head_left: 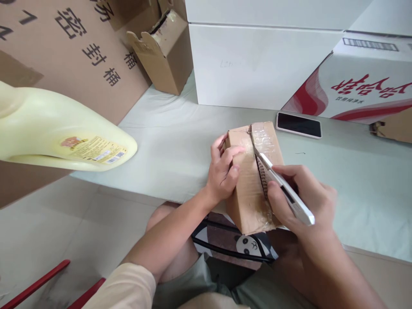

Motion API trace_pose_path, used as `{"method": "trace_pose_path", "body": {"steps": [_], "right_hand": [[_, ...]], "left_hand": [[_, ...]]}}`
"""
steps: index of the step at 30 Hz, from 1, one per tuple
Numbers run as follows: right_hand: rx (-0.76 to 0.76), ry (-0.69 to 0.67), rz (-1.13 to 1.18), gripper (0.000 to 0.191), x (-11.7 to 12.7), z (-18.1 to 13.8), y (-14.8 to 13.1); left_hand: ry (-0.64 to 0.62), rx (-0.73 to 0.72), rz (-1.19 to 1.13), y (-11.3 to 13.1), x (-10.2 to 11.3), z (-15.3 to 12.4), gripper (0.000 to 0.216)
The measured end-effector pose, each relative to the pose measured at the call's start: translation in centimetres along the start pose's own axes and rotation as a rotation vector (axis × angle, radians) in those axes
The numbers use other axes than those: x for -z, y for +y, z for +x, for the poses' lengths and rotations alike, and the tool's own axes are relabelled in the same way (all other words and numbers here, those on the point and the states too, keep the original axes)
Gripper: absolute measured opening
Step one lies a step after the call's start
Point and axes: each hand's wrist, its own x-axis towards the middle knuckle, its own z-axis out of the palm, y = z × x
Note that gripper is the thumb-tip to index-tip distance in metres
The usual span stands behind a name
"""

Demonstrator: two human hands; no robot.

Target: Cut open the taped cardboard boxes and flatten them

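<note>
A small taped cardboard box [247, 189] rests at the near edge of a pale table [167, 146], partly over my lap. My left hand [222, 171] grips the box's left side, fingers curled over its top. My right hand [302, 197] is closed round a white utility knife [286, 191]. The knife's blade lies in the taped seam along the top of the box, where the tape is split and the flap edge shows.
A black phone [299, 125] lies on the table behind the box. A pale yellow bottle [61, 133] juts in from the left. Behind stand a large brown carton [74, 51], a small open carton [165, 47], white boxes [257, 64] and a red-printed box [363, 86].
</note>
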Motion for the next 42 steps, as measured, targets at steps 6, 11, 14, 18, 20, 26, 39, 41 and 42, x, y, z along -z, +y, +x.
{"method": "trace_pose_path", "body": {"steps": [6,11,14,18,20,26,39,41,42], "right_hand": [[-0.032,0.012,0.051,0.004,0.1,-0.3,-0.1],[0.022,0.055,0.054,0.003,0.3,-0.5,0.1],[0.032,0.071,0.054,0.003,0.3,-0.7,0.2],[0.032,0.066,0.096,0.004,0.5,-1.0,0.2],[0.012,0.062,0.113,0.003,0.5,-1.1,0.2],[0.081,0.105,0.111,0.004,0.6,-0.9,0.4],[0.274,0.199,0.016,0.004,1.2,-0.3,1.4],[0.275,0.21,0.021,0.005,1.2,-0.1,1.2],[0.266,0.21,0.028,0.005,1.3,-0.1,1.2]], "left_hand": [[0.013,-0.007,-0.036,0.0,-0.2,0.1,0.047],[0.007,0.007,-0.03,0.0,-0.2,0.0,0.049],[0.008,0.009,-0.025,0.0,-0.2,0.0,0.05],[0.0,0.018,0.032,0.0,-0.1,0.0,0.055],[-0.01,0.021,0.055,-0.1,-0.1,0.0,0.058],[0.003,0.007,0.027,-0.1,-0.1,-0.1,0.054],[0.013,-0.029,0.041,-0.3,-0.1,0.1,0.052],[0.014,-0.029,0.035,-0.3,-0.1,0.1,0.051],[0.015,-0.031,0.035,-0.4,-0.1,0.2,0.051]]}}
